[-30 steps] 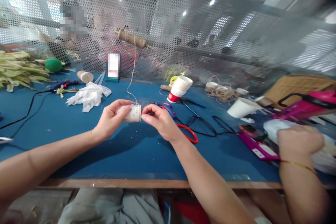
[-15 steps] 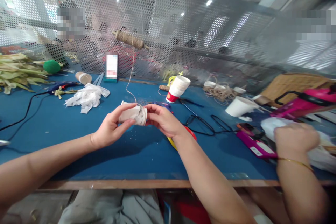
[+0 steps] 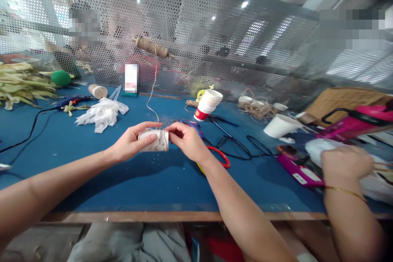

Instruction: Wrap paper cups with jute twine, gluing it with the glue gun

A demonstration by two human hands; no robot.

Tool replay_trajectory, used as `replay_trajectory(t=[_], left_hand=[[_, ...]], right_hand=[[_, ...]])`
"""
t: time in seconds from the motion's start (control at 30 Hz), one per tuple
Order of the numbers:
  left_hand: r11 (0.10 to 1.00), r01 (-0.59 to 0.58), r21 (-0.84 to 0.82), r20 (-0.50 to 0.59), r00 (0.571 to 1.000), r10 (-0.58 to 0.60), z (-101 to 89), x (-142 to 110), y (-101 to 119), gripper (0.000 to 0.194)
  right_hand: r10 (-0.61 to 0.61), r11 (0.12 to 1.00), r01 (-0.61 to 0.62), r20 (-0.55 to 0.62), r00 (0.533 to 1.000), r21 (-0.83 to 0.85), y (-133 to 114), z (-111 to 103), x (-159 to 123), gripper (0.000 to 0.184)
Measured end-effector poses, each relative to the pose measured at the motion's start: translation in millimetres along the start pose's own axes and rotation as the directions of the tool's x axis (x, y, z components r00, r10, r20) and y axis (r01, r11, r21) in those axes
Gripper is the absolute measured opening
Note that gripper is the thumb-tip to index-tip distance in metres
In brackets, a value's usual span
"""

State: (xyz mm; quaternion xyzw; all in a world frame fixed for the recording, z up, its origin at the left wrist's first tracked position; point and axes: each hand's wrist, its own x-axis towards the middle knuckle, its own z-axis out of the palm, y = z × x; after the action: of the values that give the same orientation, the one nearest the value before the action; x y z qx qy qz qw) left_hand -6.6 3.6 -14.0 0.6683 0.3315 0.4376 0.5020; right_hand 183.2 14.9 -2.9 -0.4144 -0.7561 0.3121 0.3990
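Observation:
A white paper cup (image 3: pixel 159 142) with a grey pattern lies sideways above the blue table, its rim towards the right. My left hand (image 3: pixel 135 141) is closed around it, thumb in front and fingers over the top. At the rim end, my right hand (image 3: pixel 184 139) has its thumb and fingertips pinched together; what they pinch is too small to make out. A thin twine (image 3: pixel 152 90) runs down from a spool (image 3: pixel 152 46) on the mesh panel and disappears behind the fingers of my left hand.
Scissors with red and yellow handles (image 3: pixel 222 156) lie beside my right forearm. Behind are stacked paper cups (image 3: pixel 209 104), white cloth strips (image 3: pixel 101 114) and a blue glue gun (image 3: pixel 72 101). At right, another person's fist (image 3: pixel 346 166) is near a magenta box (image 3: pixel 299 168) and pink bottle (image 3: pixel 353 123).
The cup has turned in my left hand, showing more of its grey pattern, and sits slightly lower. My right fingertips have drawn closer together at its rim.

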Motion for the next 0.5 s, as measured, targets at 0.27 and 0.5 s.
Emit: replay_trajectory(t=[0.27, 0.5], left_hand=[[0.989, 0.005, 0.148, -0.056, 0.998, 0.003, -1.1, 3.5, -6.0, 0.03], [0.977, 0.049, 0.208, -0.078, 0.996, -0.034, -2.3, 5.8, -10.0, 0.038]], right_hand=[[0.093, 0.982, -0.103, -0.066, 0.993, -0.161, 16.0, -24.0, 13.2, 0.023], [0.454, 0.627, -0.54, -0.299, 0.839, -0.562, 57.5, -80.1, 32.2, 0.012]])
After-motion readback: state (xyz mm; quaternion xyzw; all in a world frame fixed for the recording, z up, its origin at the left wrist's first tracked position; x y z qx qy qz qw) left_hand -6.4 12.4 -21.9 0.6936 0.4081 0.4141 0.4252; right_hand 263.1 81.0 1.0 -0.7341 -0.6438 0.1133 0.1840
